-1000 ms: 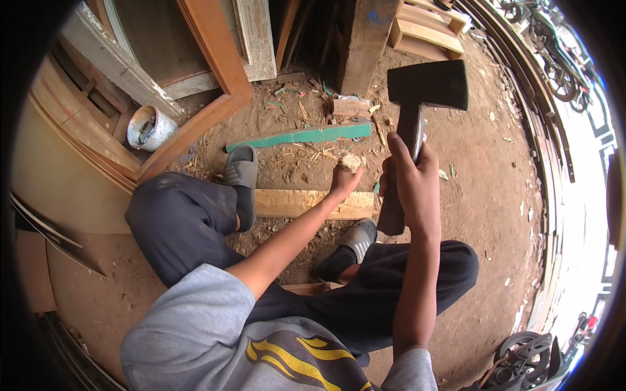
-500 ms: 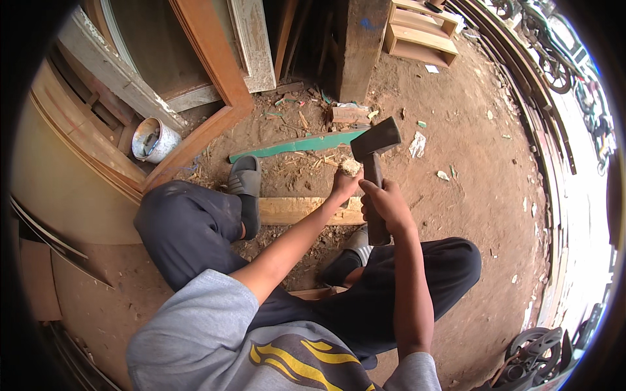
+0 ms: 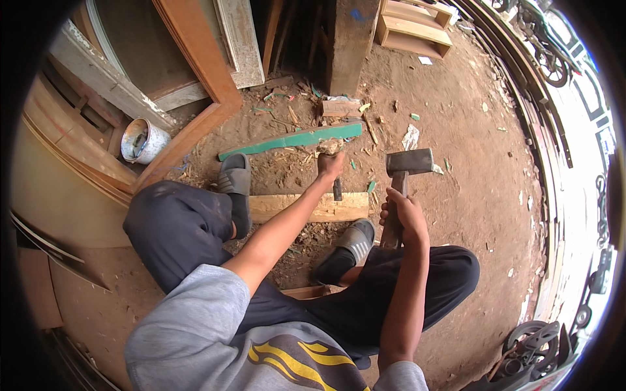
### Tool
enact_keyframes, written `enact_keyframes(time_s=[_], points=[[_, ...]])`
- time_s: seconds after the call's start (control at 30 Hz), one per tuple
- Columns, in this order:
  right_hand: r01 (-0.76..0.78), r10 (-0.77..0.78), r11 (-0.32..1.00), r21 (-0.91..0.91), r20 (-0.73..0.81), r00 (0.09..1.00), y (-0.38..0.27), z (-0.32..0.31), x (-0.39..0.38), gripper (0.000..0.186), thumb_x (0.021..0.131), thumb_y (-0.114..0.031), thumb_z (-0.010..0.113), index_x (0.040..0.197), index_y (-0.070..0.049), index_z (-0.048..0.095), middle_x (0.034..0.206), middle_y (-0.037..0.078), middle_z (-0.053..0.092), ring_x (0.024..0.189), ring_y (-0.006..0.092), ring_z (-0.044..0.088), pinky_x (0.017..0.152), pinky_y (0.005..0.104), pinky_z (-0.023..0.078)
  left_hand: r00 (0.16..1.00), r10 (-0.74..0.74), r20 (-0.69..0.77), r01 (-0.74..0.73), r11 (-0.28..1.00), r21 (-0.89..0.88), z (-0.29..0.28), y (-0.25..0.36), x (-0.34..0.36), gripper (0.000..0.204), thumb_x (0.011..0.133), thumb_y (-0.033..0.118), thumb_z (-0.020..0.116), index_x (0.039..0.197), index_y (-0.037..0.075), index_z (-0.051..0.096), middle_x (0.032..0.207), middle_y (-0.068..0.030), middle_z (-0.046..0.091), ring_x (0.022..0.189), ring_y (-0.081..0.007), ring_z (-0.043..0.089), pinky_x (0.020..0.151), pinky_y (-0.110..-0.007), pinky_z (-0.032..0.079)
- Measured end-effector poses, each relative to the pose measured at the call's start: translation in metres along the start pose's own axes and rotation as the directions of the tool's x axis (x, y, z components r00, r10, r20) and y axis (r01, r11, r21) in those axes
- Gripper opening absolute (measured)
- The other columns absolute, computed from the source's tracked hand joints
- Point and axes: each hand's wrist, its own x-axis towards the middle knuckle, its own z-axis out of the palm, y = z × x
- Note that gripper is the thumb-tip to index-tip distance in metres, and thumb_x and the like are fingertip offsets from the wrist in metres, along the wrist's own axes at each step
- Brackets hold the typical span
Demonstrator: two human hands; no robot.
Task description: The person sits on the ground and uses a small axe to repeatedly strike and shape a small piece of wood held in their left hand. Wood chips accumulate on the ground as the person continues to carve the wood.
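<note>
My left hand is closed round a chisel with a pale, frayed top. Its dark metal blade points down over a pale wooden plank lying crosswise between my feet; I cannot tell whether it touches. To the right, my right hand grips the dark handle of a heavy axe or hammer, its dark metal head raised beside the chisel. A green-painted board lies just beyond my left hand, among wood chips and scraps.
Door frames lean at the upper left beside a paint-stained bucket. A post, a small block and a wooden shelf unit are at the back. Long planks and parked motorbikes line the right side.
My right hand first brought the tool down and left toward the chisel's top and is now right of it, lower than at first. My left hand moved slightly up and left, showing the blade.
</note>
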Motion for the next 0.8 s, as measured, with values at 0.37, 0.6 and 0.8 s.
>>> enact_keyframes(time_s=[0.37, 0.6, 0.8], points=[[-0.005, 0.007, 0.998, -0.06, 0.033, 0.999, -0.003, 0.015, -0.002, 0.024, 0.081, -0.022, 0.057, 0.087, -0.001, 0.049, 0.064, 0.006, 0.051, 0.047, 0.0131, 0.051, 0.042, 0.0277, 0.044, 0.992, 0.091, 0.086, -0.112, 0.952, 0.285, 0.021, -0.039, 0.013, 0.027, 0.069, 0.026, 0.055, 0.057, 0.002, 0.052, 0.052, -0.0057, 0.054, 0.046, -0.0147, 0.05, 0.045, -0.032, 0.041], [-0.03, 0.032, 0.998, -0.047, 0.04, 0.999, -0.003, 0.015, -0.001, 0.024, 0.082, -0.023, 0.057, 0.087, -0.001, 0.049, 0.065, 0.006, 0.051, 0.049, 0.0127, 0.051, 0.042, 0.0273, 0.044, 0.99, 0.136, 0.033, -0.14, 0.967, 0.214, 0.026, -0.036, 0.005, 0.028, 0.069, 0.026, 0.054, 0.056, 0.001, 0.052, 0.051, -0.0063, 0.054, 0.049, -0.0147, 0.053, 0.047, -0.034, 0.041], [-0.022, 0.025, 0.999, -0.044, 0.056, 0.998, -0.003, 0.015, 0.0, 0.032, 0.081, -0.024, 0.057, 0.093, 0.005, 0.048, 0.068, 0.008, 0.052, 0.052, 0.014, 0.053, 0.045, 0.028, 0.044, 0.988, 0.143, 0.059, -0.154, 0.949, 0.277, 0.028, -0.03, 0.004, 0.03, 0.069, 0.027, 0.055, 0.057, -0.001, 0.053, 0.052, -0.0084, 0.055, 0.049, -0.017, 0.054, 0.047, -0.035, 0.041]])
